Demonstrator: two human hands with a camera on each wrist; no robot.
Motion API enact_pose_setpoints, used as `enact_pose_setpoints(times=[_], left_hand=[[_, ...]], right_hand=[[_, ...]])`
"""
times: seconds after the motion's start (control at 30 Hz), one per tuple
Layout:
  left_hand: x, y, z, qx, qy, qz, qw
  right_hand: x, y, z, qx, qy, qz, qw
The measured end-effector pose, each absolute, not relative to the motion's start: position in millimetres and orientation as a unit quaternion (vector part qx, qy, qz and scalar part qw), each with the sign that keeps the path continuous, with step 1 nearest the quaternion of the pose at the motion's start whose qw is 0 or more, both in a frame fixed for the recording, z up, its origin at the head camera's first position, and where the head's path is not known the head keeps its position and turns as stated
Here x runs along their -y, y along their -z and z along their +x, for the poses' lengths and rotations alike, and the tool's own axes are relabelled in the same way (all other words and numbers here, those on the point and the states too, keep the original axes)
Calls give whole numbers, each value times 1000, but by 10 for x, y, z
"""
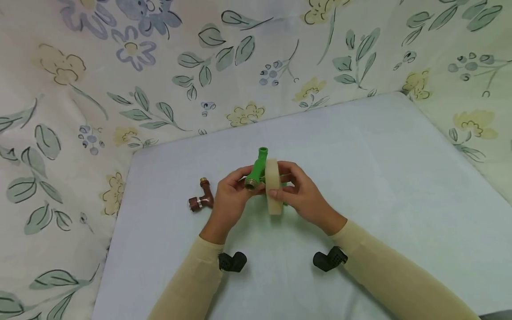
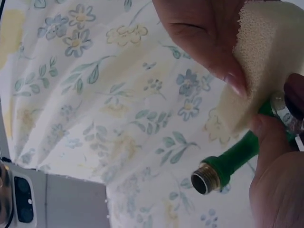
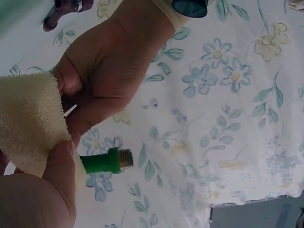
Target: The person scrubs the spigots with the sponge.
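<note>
Near the middle of the table in the head view, my left hand (image 1: 230,198) grips a green angle valve (image 1: 259,166), its threaded brass end facing me. A thick cream sponge (image 1: 274,186) is pinched between the thumb and fingers of my right hand (image 1: 302,191), standing on edge close against the valve's right side. The left wrist view shows the valve's bare threaded end (image 2: 202,183) and the sponge (image 2: 266,52) against its body. Fingers and sponge hide part of the valve. A brown angle valve (image 1: 206,195) with a brass end lies just left of my left hand.
The pale table (image 1: 380,178) stretches out around the hands. Behind and beside it hangs a flower-patterned cloth (image 1: 248,62). Black devices are worn on the left wrist (image 1: 233,262) and the right wrist (image 1: 330,258).
</note>
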State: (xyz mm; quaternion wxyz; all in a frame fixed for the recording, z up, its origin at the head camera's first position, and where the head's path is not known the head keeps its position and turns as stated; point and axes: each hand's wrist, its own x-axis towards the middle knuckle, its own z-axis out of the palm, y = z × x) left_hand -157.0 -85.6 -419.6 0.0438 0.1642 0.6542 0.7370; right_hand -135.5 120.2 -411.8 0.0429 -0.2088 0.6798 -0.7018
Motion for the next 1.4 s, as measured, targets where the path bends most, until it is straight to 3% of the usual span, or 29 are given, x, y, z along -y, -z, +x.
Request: enact_pose_setpoints(times=[0.37, 0.7, 1.03, 1.4], left_hand=[[886, 4243, -1594, -630, -758, 165, 18], [850, 4231, -1554, -663, -733, 152, 9], [818, 4163, -1516, -681, -710, 179, -19], [748, 3945, -1421, -764, -607, 171, -135]], right_hand=[[-1142, 4025, -1285, -690, 682, -241, 24], [-1164, 4063, -1341, -707, 678, -197, 28], [-1185, 4403, -1491, -708, 685, -165, 39], [-1112, 4126, -1317, -702, 684, -194, 39]])
